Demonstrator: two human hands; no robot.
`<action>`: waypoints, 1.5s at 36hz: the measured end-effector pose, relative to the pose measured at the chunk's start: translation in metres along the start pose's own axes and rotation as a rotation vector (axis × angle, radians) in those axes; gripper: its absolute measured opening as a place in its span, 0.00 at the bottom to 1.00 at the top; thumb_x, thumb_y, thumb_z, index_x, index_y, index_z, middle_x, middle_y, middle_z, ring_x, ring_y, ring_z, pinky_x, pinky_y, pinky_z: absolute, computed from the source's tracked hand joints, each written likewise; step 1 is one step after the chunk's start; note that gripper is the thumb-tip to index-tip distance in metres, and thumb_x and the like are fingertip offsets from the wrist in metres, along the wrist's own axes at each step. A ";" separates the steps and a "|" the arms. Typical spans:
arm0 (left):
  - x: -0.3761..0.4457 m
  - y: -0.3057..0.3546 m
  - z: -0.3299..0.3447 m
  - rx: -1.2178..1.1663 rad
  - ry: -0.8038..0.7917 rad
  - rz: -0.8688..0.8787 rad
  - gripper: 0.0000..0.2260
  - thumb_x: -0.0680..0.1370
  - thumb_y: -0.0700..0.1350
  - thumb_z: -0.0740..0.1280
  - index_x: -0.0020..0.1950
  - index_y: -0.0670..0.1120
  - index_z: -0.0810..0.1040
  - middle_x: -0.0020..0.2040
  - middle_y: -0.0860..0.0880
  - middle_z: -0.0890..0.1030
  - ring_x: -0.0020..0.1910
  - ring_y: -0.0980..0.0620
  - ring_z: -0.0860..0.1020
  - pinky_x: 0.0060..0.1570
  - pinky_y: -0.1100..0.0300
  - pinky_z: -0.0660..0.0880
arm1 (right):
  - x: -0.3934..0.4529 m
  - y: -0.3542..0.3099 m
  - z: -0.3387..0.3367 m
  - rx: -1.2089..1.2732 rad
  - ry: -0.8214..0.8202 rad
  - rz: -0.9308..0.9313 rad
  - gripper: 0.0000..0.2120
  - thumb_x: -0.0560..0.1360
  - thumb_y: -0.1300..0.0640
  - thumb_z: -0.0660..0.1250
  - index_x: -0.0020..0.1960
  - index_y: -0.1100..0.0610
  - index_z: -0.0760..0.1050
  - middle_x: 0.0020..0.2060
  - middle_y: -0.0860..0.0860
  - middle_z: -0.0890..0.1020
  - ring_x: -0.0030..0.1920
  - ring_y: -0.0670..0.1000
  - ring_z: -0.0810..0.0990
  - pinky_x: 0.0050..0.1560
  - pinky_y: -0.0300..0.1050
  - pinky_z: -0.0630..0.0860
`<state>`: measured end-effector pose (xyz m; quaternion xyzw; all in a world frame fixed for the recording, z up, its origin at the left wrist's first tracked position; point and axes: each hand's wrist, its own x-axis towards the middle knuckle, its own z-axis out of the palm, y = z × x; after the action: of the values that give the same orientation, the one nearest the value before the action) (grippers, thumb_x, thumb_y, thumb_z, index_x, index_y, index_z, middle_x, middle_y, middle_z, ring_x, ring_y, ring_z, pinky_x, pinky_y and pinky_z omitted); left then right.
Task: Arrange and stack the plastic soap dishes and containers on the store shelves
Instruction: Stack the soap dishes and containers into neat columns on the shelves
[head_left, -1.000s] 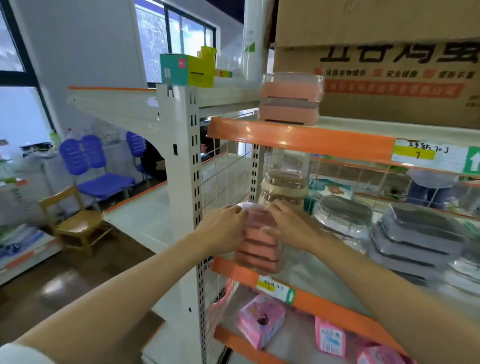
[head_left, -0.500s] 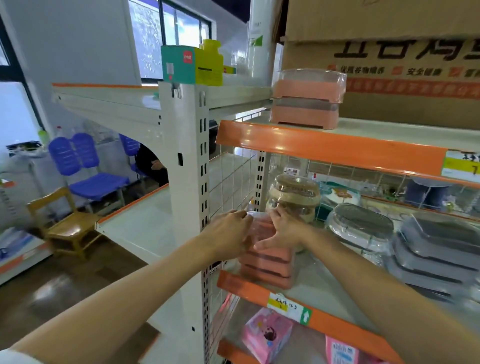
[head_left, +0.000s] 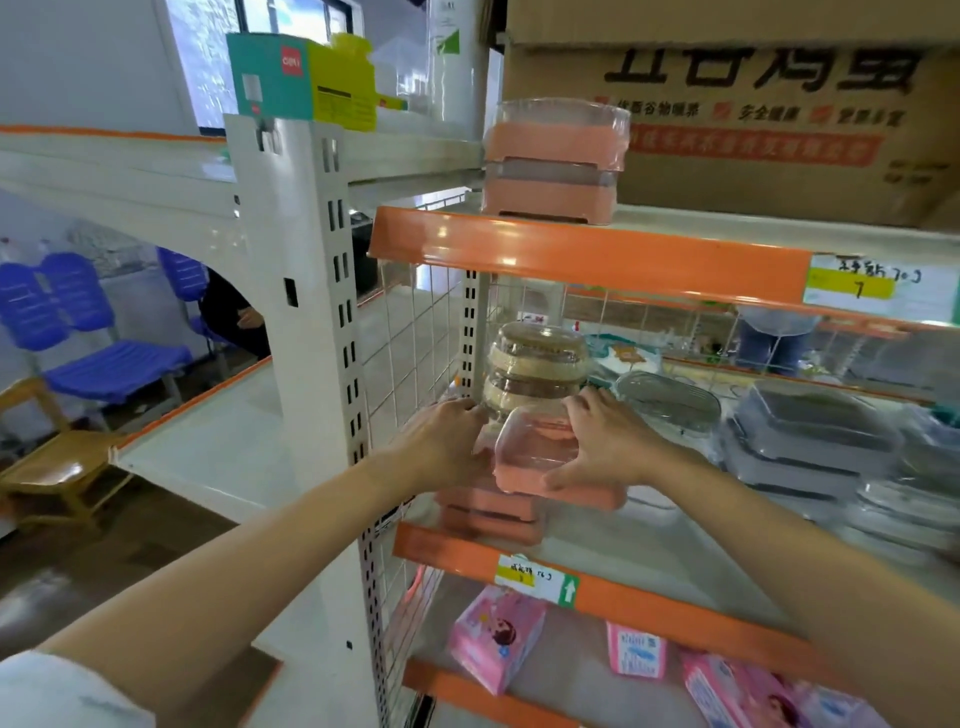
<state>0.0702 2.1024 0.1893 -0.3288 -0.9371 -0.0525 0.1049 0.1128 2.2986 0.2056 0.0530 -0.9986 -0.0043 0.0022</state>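
Observation:
A pink soap dish with a clear lid (head_left: 540, 452) is held between both hands above the middle shelf (head_left: 623, 545). My left hand (head_left: 441, 447) grips its left end and my right hand (head_left: 608, 441) grips its right side, thumb under the front. Below it a short stack of pink dishes (head_left: 493, 512) sits at the shelf's left front corner. The held dish sits shifted to the right of that stack. Behind stands a stack of beige round dishes (head_left: 537, 364). Two more pink dishes (head_left: 556, 161) are stacked on the upper shelf.
Grey lidded dishes (head_left: 810, 441) and a clear oval dish (head_left: 667, 397) stand to the right on the middle shelf. A cardboard box (head_left: 753, 114) fills the upper shelf. Pink packets (head_left: 496, 634) lie on the lower shelf. A white upright (head_left: 311, 338) and wire mesh flank the left.
The top pink dish has come off the stack and moved to the right between my hands. The view has drawn closer to the shelf.

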 end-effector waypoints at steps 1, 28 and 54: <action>0.003 0.001 0.003 -0.004 -0.035 0.006 0.23 0.76 0.53 0.64 0.68 0.44 0.70 0.61 0.45 0.75 0.60 0.46 0.74 0.56 0.55 0.73 | -0.006 0.003 0.000 -0.010 0.005 -0.001 0.46 0.64 0.31 0.69 0.70 0.59 0.60 0.64 0.54 0.66 0.64 0.54 0.64 0.65 0.48 0.65; 0.028 0.010 0.022 0.133 -0.314 0.036 0.45 0.66 0.65 0.73 0.74 0.45 0.60 0.72 0.45 0.62 0.69 0.45 0.61 0.71 0.53 0.58 | -0.074 0.030 0.016 0.010 -0.047 0.049 0.43 0.66 0.33 0.67 0.69 0.58 0.59 0.63 0.53 0.65 0.62 0.52 0.62 0.64 0.46 0.63; -0.052 0.071 -0.056 0.083 -0.102 0.055 0.44 0.65 0.66 0.72 0.73 0.45 0.62 0.70 0.45 0.65 0.68 0.46 0.64 0.69 0.53 0.62 | -0.187 0.003 -0.019 0.161 0.186 0.220 0.43 0.66 0.33 0.68 0.69 0.59 0.61 0.67 0.56 0.65 0.67 0.56 0.63 0.68 0.52 0.64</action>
<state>0.1636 2.1169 0.2341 -0.3520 -0.9332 0.0060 0.0720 0.2980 2.3216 0.2239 -0.0567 -0.9909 0.0811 0.0910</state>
